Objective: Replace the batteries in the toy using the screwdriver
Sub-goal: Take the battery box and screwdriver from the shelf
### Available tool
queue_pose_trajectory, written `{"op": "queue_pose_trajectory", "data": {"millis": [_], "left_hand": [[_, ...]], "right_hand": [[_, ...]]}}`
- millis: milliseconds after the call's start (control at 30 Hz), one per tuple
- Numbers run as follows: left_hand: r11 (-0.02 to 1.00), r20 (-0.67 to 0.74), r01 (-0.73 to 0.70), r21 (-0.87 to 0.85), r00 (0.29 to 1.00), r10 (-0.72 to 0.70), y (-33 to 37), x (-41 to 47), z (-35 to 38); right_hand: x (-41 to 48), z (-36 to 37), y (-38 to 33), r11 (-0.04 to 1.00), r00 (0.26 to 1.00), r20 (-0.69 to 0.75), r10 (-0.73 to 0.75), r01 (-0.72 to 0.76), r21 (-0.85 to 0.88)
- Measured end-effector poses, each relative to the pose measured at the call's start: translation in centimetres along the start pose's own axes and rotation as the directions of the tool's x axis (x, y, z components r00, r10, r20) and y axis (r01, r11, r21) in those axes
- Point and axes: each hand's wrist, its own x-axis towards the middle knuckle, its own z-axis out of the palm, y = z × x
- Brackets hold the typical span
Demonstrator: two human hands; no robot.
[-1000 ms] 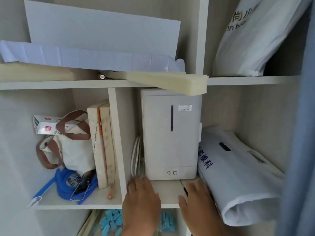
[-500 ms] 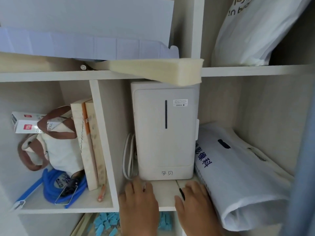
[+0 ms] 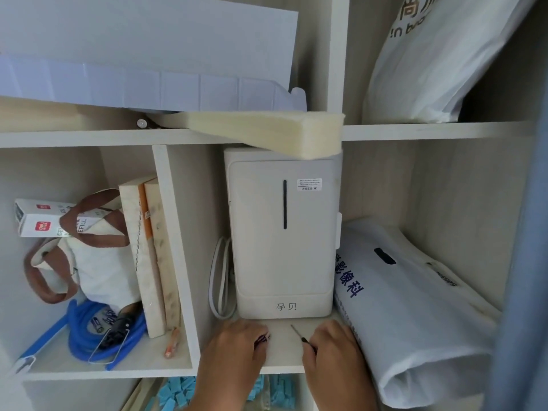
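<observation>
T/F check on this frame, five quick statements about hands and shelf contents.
1. The right hand holds a thin black-handled screwdriver. True.
2. The tall beige plastic appliance lies flat on its side. False: it stands upright.
3. The coiled blue hose sits in the left compartment. True.
4. The left hand rests on the white printed bag. False: it rests on the shelf board in front of the appliance.
5. A white cable hangs left of the appliance. True.

Pale shelf (image 3: pixel 281 348): white appliance (image 3: pixel 284 232), coiled cable (image 3: pixel 219 280), white bag (image 3: pixel 415 315) on it.
</observation>
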Motion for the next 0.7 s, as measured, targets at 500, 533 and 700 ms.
{"op": "queue_pose_trajectory", "data": {"millis": [500, 533, 700], "left_hand": [[0.928, 0.168, -0.172, 0.331, 0.978, 0.121, 1.5, 1.2, -2.1], [0.923, 0.202, -0.178, 0.343, 0.973, 0.112, 1.4, 1.3, -2.1], [0.931, 0.218, -0.172, 0.323, 0.970, 0.104, 0.7, 1.4, -1.7]], "right_hand": [[-0.4, 1.1, 0.7, 0.990, 1.000, -0.008, 0.013, -0.012, 0.141], [-0.4, 1.0, 0.6, 0.991, 1.000, -0.006, 0.011, -0.010, 0.132], [-0.4, 0.6, 0.4, 0.994, 1.000, 0.004, 0.005, -0.006, 0.105]]}}
